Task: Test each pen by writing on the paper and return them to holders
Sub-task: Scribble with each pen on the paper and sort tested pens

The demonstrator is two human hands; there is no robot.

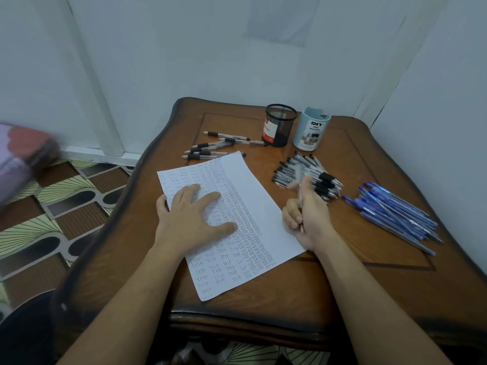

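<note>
From the head camera: at a wooden table [369,159], a person's left hand [189,219] lies flat with fingers spread on a sheet of paper [263,196], apparently to keep it from sliding. The right hand [307,209], fingers curled, grips a pen [300,200] tip-down just over the sheet's right edge. The pen's upper end is blurred, and its tip looks not yet on the page. Columns of the word "test" fill most of the sheet, with a blank strip left on the writing hand's side.

There is one sheet and two holders: a black mesh cup [279,125] and a pale blue cup [311,131], side by side at the back. No pen shows above either rim. About six black-grip pens [218,147] lie left of the cups. A heap of black pens [324,180] and a heap of blue pens [395,212] lie within the right hand's reach, too overlapped to count.
</note>
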